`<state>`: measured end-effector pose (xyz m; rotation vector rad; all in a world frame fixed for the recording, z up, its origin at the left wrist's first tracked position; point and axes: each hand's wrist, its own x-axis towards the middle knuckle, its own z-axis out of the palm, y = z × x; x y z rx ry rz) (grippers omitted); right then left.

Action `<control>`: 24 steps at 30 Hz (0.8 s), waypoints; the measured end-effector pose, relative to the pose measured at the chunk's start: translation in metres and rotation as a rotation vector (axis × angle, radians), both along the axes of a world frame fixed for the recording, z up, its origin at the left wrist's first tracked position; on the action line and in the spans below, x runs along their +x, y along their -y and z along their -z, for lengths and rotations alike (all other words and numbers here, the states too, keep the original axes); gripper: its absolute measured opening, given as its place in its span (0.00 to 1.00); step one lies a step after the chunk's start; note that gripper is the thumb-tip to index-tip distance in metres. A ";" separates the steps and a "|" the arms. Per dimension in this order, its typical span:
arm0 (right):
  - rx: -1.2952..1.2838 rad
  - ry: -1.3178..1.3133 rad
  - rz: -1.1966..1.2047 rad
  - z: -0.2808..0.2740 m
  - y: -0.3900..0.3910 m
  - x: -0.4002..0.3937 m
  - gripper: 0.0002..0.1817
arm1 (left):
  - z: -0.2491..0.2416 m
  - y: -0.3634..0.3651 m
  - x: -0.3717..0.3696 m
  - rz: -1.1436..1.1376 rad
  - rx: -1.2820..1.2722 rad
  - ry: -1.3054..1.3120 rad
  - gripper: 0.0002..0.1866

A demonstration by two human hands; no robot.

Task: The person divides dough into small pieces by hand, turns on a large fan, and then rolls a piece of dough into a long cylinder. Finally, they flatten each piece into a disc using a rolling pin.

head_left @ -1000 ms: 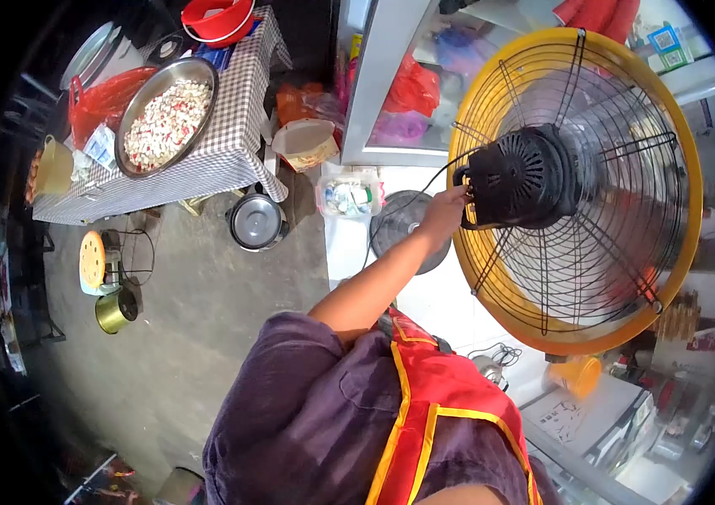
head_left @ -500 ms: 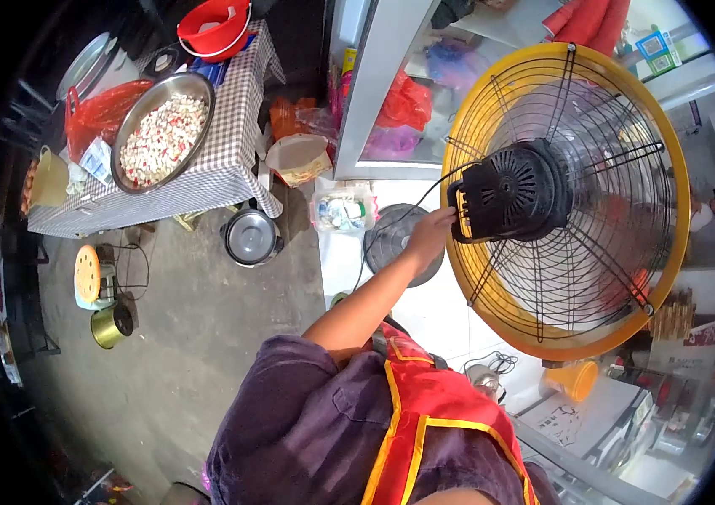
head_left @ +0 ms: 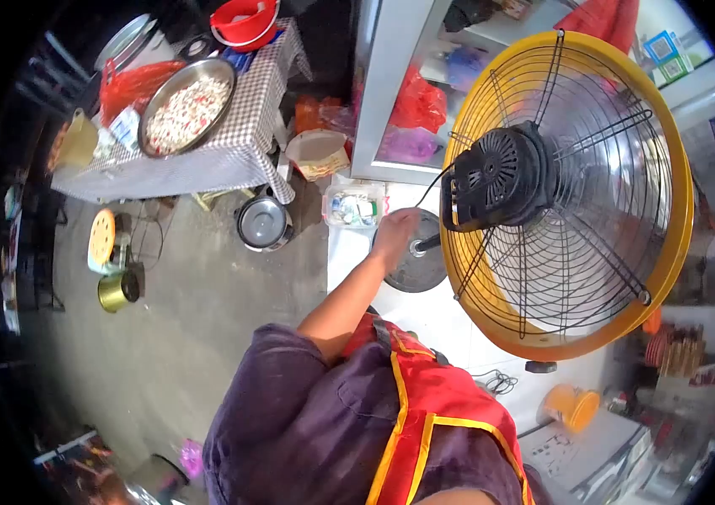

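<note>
Left hand (head_left: 395,238): off the fan handle (head_left: 448,202) now, down by the black cord (head_left: 432,187), fingers curled; can't tell whether they pinch it!
Yellow-rimmed fan (head_left: 568,202): right of that hand, over the round base (head_left: 412,276), no longer steered by its handle.
Right hand: out of view.

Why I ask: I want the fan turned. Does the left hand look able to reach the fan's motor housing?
Probably yes: the left hand looks close beside the motor housing, with only a thin cord seen near the gap, though depth is uncertain.
</note>
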<state>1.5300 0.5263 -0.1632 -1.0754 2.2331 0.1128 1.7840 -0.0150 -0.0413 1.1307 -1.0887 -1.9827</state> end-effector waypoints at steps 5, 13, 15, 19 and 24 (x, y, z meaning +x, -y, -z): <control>0.099 -0.180 -0.407 0.029 -0.002 -0.061 0.12 | -0.042 -0.013 -0.020 -0.090 -0.019 -0.118 0.19; 0.068 -0.211 -0.465 0.040 0.001 -0.082 0.10 | -0.055 0.003 -0.046 -0.032 0.019 -0.174 0.17; 0.050 -0.183 -0.371 0.037 0.003 -0.077 0.10 | -0.057 0.007 -0.050 -0.009 -0.037 -0.116 0.15; 0.025 -0.146 -0.245 0.032 0.004 -0.062 0.11 | -0.078 0.016 -0.053 0.084 -0.153 0.103 0.12; -0.001 -0.131 -0.152 0.030 0.001 -0.045 0.11 | -0.075 0.015 -0.055 0.052 -0.122 -0.011 0.13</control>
